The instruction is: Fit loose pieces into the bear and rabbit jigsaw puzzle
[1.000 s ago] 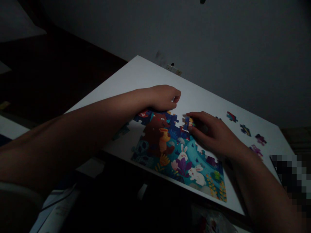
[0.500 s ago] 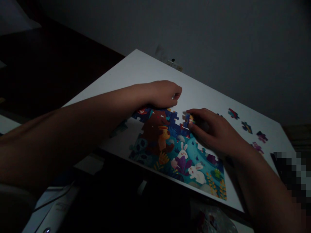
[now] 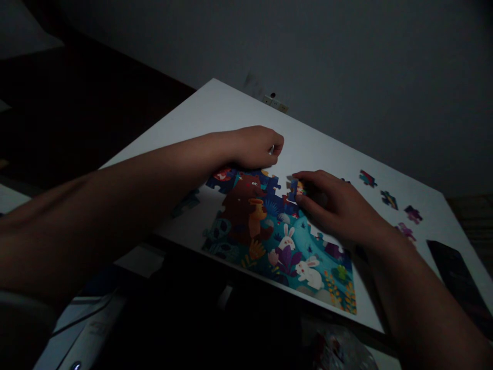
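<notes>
A partly assembled colourful jigsaw puzzle [image 3: 277, 241], with a brown bear and white rabbits on it, lies near the front edge of a white table [image 3: 215, 113]. My right hand [image 3: 335, 205] rests on the puzzle's upper right part, its fingers closed on a puzzle piece [image 3: 296, 189] at the puzzle's top edge. My left hand [image 3: 258, 148] is curled into a loose fist just above the puzzle's top left corner, with something small and pale showing between its fingers. The room is dim.
Several loose puzzle pieces [image 3: 389, 199] lie on the table to the right. A dark flat object [image 3: 454, 275] sits at the table's right edge. A wall socket [image 3: 275, 104] is behind the table. White items [image 3: 88, 329] lie below the table on the left.
Both hands have shifted slightly left and up in view as the camera moved. My right hand keeps the piece at the puzzle's top edge; my left fist stays curled.
</notes>
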Available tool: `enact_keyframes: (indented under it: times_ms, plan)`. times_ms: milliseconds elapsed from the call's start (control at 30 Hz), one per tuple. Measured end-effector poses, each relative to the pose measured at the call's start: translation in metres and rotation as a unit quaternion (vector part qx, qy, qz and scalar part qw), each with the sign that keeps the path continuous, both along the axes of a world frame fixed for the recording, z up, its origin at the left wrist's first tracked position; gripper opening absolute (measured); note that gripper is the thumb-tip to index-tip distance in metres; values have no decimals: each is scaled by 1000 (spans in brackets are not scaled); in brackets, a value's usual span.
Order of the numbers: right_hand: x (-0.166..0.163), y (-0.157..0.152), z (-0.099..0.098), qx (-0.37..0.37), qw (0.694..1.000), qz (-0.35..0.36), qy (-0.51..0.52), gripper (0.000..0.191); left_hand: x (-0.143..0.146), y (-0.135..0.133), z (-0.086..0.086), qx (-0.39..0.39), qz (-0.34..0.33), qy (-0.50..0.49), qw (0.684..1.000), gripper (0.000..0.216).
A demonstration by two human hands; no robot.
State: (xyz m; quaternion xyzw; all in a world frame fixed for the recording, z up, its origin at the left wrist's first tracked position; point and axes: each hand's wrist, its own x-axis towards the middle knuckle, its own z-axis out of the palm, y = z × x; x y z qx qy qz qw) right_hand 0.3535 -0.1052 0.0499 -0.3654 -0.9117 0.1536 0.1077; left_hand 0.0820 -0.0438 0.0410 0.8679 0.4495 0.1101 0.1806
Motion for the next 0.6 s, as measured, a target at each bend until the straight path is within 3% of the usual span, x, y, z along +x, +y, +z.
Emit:
enact_keyframes:
  times_ms: [600]
  plan:
    - [-1, -1, 1, -11, 1000, -6, 1, 42, 2, -3, 4, -11, 7, 0, 1000, 39]
